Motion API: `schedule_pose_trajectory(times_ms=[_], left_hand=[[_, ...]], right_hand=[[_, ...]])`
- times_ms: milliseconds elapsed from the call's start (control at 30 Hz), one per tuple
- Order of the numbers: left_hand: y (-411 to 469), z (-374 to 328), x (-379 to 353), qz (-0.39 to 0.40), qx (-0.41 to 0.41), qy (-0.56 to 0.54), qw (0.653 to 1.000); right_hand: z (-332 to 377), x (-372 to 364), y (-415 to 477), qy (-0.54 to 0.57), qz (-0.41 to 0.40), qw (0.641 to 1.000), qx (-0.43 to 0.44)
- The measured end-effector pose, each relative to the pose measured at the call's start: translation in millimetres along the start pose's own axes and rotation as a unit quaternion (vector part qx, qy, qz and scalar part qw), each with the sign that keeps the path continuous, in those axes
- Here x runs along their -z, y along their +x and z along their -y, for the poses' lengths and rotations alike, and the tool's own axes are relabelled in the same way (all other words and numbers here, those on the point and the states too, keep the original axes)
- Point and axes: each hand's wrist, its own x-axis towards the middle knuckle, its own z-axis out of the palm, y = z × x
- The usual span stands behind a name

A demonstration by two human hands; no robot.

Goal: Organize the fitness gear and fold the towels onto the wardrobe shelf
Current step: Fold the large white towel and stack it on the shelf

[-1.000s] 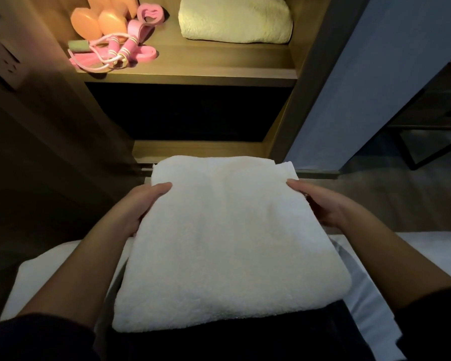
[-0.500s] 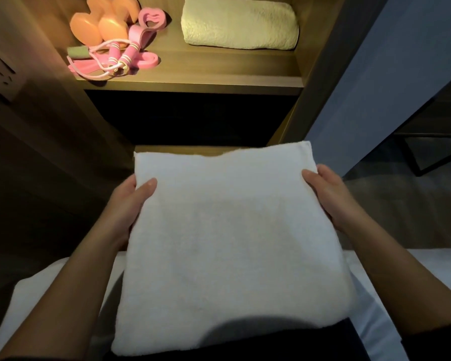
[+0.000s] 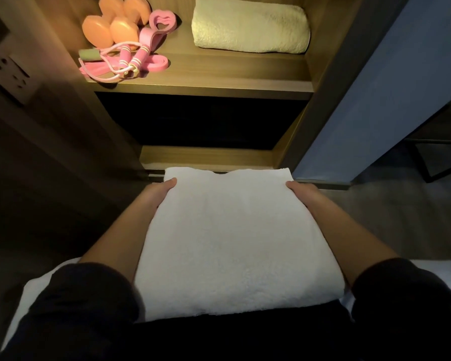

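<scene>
- The folded white terry towel [image 3: 235, 243] now lies lower and flatter than half a second ago, well below the lit wooden wardrobe shelf [image 3: 219, 74].
- My left hand [image 3: 159, 191] and right hand [image 3: 301, 190] are grasping its far corners; I judge shelving is next.

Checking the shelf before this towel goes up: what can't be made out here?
Head view only:
1. Fingers of the left hand and right hand: hidden under the white towel.
2. Space under the shelf: too dark.
3. Dumbbells: far ends cut off by the top edge.

Head view — forward, down, close.
</scene>
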Motion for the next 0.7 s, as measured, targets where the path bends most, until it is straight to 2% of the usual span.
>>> schedule_pose_trajectory(times_ms=[100, 167, 267, 367, 467, 567, 700], left_hand=[[-2.0, 3.9, 0.1, -0.048, -0.010, 0.122, 0.991], [-3.6, 7.1, -0.3, -0.032, 0.005, 0.157, 0.987], [-8.3, 11.4, 1.2, 0.034, 0.044, 0.113, 0.992], [-8.8, 14.0, 5.4, 0.067, 0.039, 0.074, 0.994], [-12.9, 19.0, 10.2, 0.091, 0.023, 0.082, 0.992], [-18.0, 31.7, 16.8, 0.090, -0.001, 0.103, 0.991], [-33.0, 57.6, 34.5, 0.146, 0.017, 0.123, 0.981]], right_hand=[[-3.0, 4.0, -9.5, 0.000, 0.035, 0.999, -0.003], [-6.1, 3.9, -14.4, -0.003, 0.058, 0.998, -0.010], [-11.3, 5.1, -18.9, 0.042, 0.086, 0.995, -0.031], [-12.8, 10.6, -19.5, 0.100, 0.132, 0.985, -0.045], [-15.4, 13.0, -19.1, 0.076, 0.162, 0.983, -0.031], [-27.3, 20.8, -20.7, 0.010, 0.139, 0.990, -0.015], [-57.5, 38.2, -30.9, -0.014, 0.211, 0.977, -0.018]])
